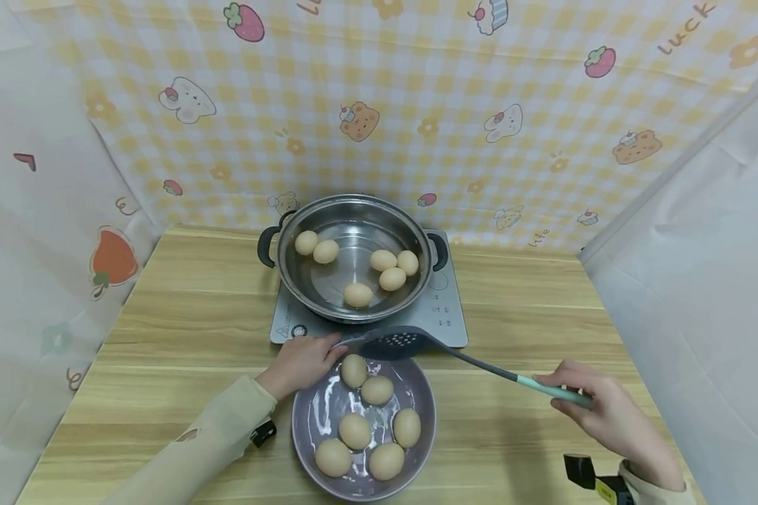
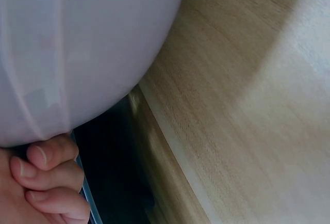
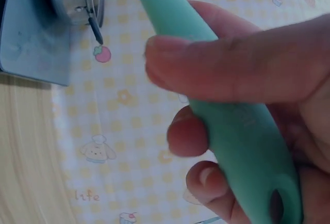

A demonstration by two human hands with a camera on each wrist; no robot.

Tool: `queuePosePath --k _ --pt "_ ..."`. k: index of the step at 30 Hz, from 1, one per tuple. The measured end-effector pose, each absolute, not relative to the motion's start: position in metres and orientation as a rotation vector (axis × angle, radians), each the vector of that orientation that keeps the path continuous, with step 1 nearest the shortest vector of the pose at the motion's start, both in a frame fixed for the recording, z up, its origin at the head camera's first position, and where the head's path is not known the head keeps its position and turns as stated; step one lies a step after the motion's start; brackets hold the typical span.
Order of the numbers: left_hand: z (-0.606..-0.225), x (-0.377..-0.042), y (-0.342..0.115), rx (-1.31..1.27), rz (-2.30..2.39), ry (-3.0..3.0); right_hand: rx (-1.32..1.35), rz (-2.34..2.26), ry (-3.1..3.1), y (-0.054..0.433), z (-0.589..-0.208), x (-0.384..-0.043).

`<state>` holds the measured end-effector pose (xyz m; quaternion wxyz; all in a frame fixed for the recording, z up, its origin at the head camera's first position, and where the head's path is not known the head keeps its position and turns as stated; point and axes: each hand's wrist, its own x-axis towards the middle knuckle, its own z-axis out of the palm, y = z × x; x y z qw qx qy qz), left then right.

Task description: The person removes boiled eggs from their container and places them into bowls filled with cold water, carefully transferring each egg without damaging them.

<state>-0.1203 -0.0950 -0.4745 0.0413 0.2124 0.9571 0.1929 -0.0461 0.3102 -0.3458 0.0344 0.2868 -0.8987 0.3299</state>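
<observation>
Head view: The right grip (image 1: 606,408) clasps the mint handle (image 1: 534,385) of the skimmer, near its rear end. The long axis of the skimmer runs forward and to the left from this grip. The perforated head (image 1: 396,344) lies well apart from the right grip and just beside the left grip (image 1: 302,362), above the far rim of the bowl (image 1: 318,424); contact with the rim cannot be confirmed. The pot (image 1: 354,245), containing six eggs, sits beyond the head, forward and to the left of the right grip. The bowl, also containing six eggs, is left of the right grip. The left grip, which is nearer to the pot, holds the bowl's far-left rim, with the forearm angled across the desk (image 1: 208,315).

Left wrist view: The fingers (image 2: 56,177) are curled against the bowl's underside.

Right wrist view: The thumb crosses over the handle while the fingers wrap it from the opposite side. The induction cooker (image 3: 31,38) appears beyond the grip.
</observation>
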Motion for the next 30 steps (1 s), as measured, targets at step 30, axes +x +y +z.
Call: queuePosePath --k 30 --pt "-0.470 -0.117 -0.094 0.645 0.575 2.941 0.530 0.976 -2.697 0.230 -0.371 -0.094"
